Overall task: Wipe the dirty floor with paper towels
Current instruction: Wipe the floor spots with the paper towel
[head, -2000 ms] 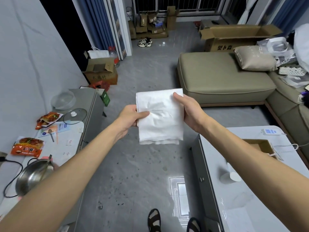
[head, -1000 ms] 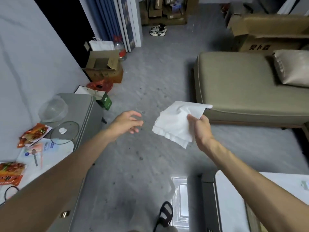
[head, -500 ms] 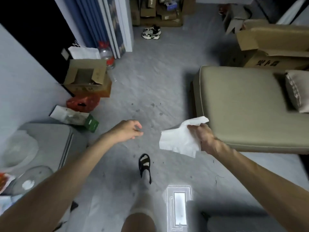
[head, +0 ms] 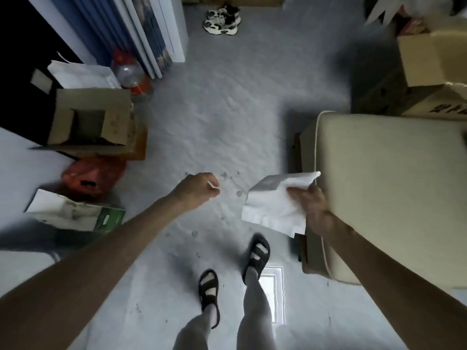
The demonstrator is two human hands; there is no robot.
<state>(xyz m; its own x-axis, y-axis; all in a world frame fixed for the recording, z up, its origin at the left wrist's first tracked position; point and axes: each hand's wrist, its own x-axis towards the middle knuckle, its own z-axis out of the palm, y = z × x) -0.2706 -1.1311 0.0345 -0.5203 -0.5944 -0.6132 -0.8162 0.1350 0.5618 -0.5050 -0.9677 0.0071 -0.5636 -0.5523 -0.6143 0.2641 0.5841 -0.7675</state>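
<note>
Pinching the folded paper towel (head: 274,205), right hand (head: 313,210) grip holds it in the air above the spotted grey floor (head: 214,122), just left of the sofa (head: 391,185) edge. Left hand (head: 198,188) curled, left of towel; cannot tell if it holds anything.

floor (head: 227,109): pale grey tile with a marbled grain, dark specks scattered across the middle.
light: a bright rectangular glare (head: 271,299) on the floor near the bottom, just beside the sofa's near corner.
sofa (head: 391,185): beige, piped along its edge, filling the right side.
wall (head: 15,152): plain pale grey at the left, next to a black opening (head: 22,59).
curtains (head: 118,26): blue folds at the top left, against a white frame (head: 174,29).
clutter: an open cardboard box (head: 93,120) by the left wall, larger cartons (head: 434,61) behind the sofa — sneakers (head: 222,20) at the far end.
</note>
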